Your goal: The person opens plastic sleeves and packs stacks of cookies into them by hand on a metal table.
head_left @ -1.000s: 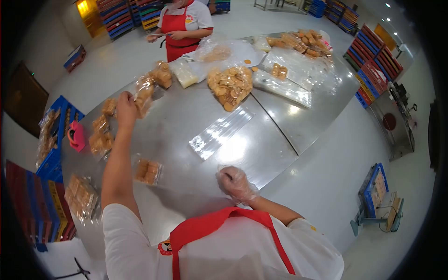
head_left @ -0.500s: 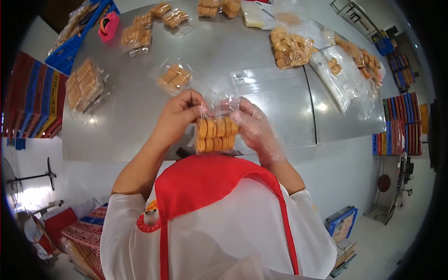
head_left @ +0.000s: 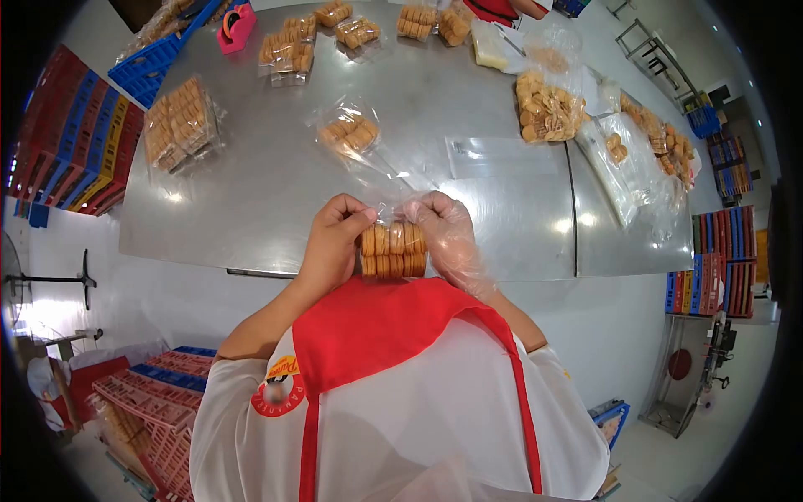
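A transparent plastic bag of round biscuits (head_left: 393, 251), stacked in two rows, hangs just above the red apron at the table's front edge. My left hand (head_left: 336, 238), bare, pinches the bag's upper left part between thumb and fingers. On the other side my right hand (head_left: 447, 234), in a thin plastic glove, grips the upper right part. Beyond them lies another bag of biscuits (head_left: 350, 134), its loose plastic end stretching toward my hands. Flat empty bags (head_left: 502, 157) rest on the metal table to the right of it.
Packed biscuits (head_left: 180, 125) sit at the table's left, with more packs (head_left: 287, 54) farther back. A pink tape dispenser (head_left: 237, 29) stands beside a blue crate (head_left: 155, 67). At right are a big bag of biscuits (head_left: 548, 107) and a stack of plastic bags (head_left: 615, 167). Another person (head_left: 502, 10) shows at the far edge.
The view has shifted, so the table's things appear farther right. My fingers have come closer together along the bag's top, and the biscuit rows now sit more upright below them.
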The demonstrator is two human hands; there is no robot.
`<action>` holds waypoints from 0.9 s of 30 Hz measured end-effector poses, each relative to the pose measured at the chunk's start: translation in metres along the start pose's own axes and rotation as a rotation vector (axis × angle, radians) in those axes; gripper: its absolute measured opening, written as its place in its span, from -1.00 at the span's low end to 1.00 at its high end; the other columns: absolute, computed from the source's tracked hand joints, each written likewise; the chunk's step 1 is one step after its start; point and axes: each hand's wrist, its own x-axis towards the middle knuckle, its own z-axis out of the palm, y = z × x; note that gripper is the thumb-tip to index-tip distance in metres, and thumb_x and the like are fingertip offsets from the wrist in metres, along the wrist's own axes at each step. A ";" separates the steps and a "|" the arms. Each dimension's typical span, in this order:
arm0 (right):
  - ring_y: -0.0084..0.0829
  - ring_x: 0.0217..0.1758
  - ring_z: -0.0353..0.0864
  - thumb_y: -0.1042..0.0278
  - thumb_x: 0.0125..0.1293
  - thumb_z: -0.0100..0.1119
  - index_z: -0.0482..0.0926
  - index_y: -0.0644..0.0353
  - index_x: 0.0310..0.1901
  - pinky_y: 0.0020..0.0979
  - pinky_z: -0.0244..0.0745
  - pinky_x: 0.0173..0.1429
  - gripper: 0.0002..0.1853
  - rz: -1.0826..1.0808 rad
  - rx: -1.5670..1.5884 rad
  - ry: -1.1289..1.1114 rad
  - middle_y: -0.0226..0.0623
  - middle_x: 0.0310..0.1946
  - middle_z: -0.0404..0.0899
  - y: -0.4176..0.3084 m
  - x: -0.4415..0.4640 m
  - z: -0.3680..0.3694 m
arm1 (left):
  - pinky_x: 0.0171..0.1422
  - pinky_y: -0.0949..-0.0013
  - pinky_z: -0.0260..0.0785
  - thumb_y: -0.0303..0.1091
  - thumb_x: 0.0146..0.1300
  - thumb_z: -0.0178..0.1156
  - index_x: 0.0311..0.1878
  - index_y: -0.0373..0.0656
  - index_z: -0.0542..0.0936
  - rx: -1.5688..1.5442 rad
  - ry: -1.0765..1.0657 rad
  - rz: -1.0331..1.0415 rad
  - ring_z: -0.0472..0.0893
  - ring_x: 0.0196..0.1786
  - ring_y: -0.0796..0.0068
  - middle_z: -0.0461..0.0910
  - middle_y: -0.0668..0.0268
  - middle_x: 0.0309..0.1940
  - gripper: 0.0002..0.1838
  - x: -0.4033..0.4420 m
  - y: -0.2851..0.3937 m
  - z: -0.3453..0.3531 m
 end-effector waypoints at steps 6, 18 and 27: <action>-0.54 -0.17 0.56 0.42 0.41 0.15 0.60 0.32 -0.20 -0.43 0.49 0.03 -0.87 -0.042 -0.062 0.002 -0.32 -0.29 0.63 0.001 0.004 -0.001 | 0.05 0.40 0.44 -0.47 0.36 0.20 -0.14 -0.26 0.52 -0.084 0.030 -0.163 0.56 -0.10 0.55 0.57 0.30 -0.22 -0.90 -0.013 0.020 0.032; -0.60 -0.38 0.37 0.43 0.36 0.19 0.57 0.33 -0.32 -0.45 0.37 -0.26 -0.86 -0.165 -0.430 -0.020 -0.41 -0.46 0.50 0.009 0.011 -0.011 | 0.01 0.32 0.54 -0.45 0.36 0.22 -0.07 -0.27 0.55 -0.179 0.023 -0.158 0.65 -0.12 0.43 0.63 0.25 -0.18 -0.85 -0.007 0.006 0.018; -0.57 -0.31 0.40 0.26 0.37 0.16 0.60 0.33 -0.21 -0.42 0.38 -0.18 -0.75 0.082 -0.246 -0.110 -0.37 -0.41 0.52 0.004 0.014 0.002 | 0.01 0.28 0.56 -0.47 0.34 0.25 -0.09 -0.27 0.57 -0.220 0.072 -0.098 0.67 -0.12 0.39 0.64 0.22 -0.16 -0.86 -0.006 -0.009 -0.001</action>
